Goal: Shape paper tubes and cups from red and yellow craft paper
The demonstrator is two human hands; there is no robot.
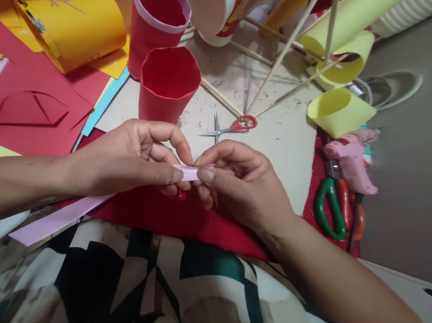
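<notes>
Between my two hands runs a lilac paper strip (63,221), its long tail hanging down to the left past my left wrist. My left hand (137,153) is closed on the strip, pinching it between thumb and fingers. My right hand (238,179) pinches the strip's other end close beside the left fingertips. Just beyond my fingers lie small scissors (244,123) with red handles, blades spread. A plain red paper cup (168,86) stands behind my left hand. Behind it is another red cup (157,23) with a lilac band round its rim.
Red paper sheets (37,130) and a rolled yellow-orange paper (84,30) cover the left. Wooden sticks (285,51) rise in a frame at the back. Pale yellow paper rolls (339,112), a pink glue gun (350,157) and green-handled scissors (328,209) lie at right.
</notes>
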